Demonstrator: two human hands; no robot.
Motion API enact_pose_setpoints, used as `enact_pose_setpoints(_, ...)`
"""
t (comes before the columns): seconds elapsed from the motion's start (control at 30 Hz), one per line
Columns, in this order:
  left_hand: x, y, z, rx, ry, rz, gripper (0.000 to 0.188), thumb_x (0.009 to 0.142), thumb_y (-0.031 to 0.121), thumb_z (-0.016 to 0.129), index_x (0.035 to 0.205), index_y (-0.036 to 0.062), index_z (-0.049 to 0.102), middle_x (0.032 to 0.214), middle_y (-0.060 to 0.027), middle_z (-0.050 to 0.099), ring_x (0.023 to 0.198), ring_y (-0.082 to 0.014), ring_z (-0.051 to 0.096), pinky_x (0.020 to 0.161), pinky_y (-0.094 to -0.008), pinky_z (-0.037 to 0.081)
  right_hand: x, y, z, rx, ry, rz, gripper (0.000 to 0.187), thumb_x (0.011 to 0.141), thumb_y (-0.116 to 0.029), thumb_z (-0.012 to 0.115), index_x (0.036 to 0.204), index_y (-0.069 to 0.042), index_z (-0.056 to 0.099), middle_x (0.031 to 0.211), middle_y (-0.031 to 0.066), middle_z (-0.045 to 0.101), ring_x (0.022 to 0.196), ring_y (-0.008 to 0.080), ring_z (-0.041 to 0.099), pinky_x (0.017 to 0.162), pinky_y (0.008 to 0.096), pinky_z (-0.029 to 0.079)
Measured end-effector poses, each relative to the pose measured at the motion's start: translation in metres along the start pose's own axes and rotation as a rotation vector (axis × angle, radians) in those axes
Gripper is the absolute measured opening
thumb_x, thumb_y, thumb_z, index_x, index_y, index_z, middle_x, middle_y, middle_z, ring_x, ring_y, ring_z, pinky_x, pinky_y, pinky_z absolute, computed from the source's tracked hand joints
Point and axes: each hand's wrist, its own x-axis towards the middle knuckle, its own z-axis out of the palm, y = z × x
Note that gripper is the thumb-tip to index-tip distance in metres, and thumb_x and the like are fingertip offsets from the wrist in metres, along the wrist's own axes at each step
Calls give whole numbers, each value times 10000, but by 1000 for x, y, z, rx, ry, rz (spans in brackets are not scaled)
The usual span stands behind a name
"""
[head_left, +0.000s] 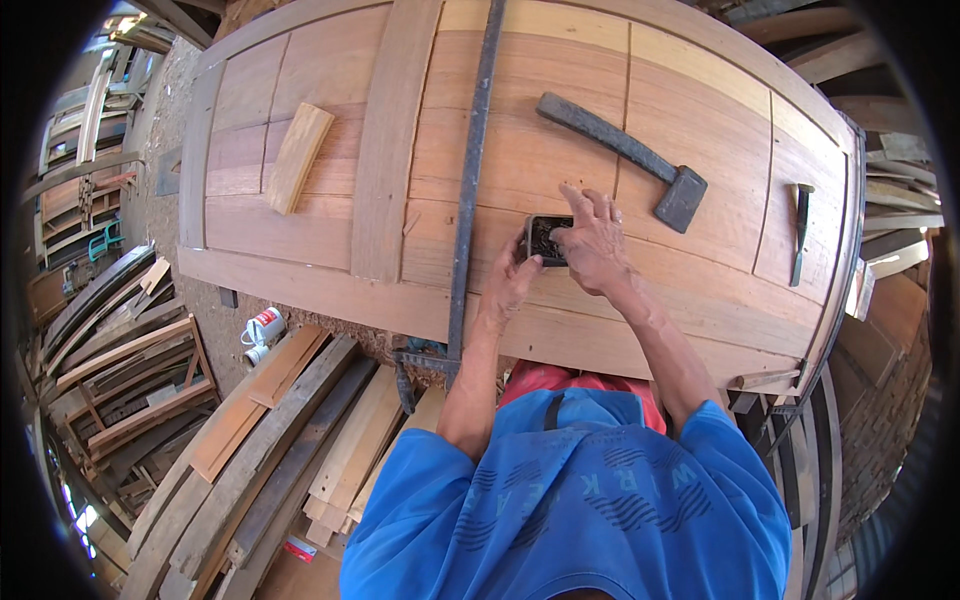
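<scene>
My left hand [510, 275] holds a small dark open box [545, 261] with dark bits inside, perhaps nails or screws, too small to tell. Over its right side my right hand [595, 245] reaches in with one digit, while its other fingers stretch out apart. Both hands are above a large panelled wooden door [520, 150] lying flat. Just beyond my right hand lies a mallet [640, 158] with a dark head and handle. A chisel [800, 235] rests near the panel's right end.
A long metal bar clamp [475, 150] crosses the panel left of my hands; another clamp [850, 260] runs along the right end. A wood block [300, 160] lies on the left part. Stacked boards [270, 430] and a white can [264, 326] are at the lower left.
</scene>
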Motion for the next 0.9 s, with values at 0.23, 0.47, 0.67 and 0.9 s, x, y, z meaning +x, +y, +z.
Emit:
enact_pose_setpoints(0.23, -3, -6, -1, 47, 25, 8, 662, 998, 46, 605, 1575, -73, 306, 1414, -171, 569, 1262, -203, 584, 1034, -328, 507, 7, 13, 16, 24, -117, -51, 200, 793, -121, 753, 983, -102, 812, 1507, 190, 476, 1391, 412, 413, 1148, 542, 343)
enact_pose_setpoints(0.47, 5, -8, -5, 87, 49, -43, 670, 993, 62, 605, 1571, -89, 302, 1451, -192, 551, 1305, -209, 556, 1079, -318, 465, 0, 7, 1, 285, 88, 79, 178, 820, -69, 722, 983, -83, 790, 1534, 170, 459, 1394, 425, 405, 1139, 560, 333)
enact_pose_setpoints(0.67, 7, -9, -14, 178, 28, -19, 662, 985, 88, 606, 1561, -93, 334, 1477, -201, 541, 1324, -210, 548, 1106, -320, 444, -4, -1, -15, 72, 113, -15, 258, 777, -54, 725, 1012, -108, 817, 1525, 186, 461, 1397, 437, 401, 1145, 552, 345)
enact_pose_setpoints(0.9, 9, -10, -13, 256, 21, 46, 562, 1002, 98, 597, 1514, -61, 426, 1307, -129, 619, 1158, -158, 592, 1005, -312, 493, 18, -4, 3, -38, -173, -67, 236, 839, -90, 663, 1007, -96, 829, 1492, 185, 496, 1372, 415, 437, 1155, 518, 360)
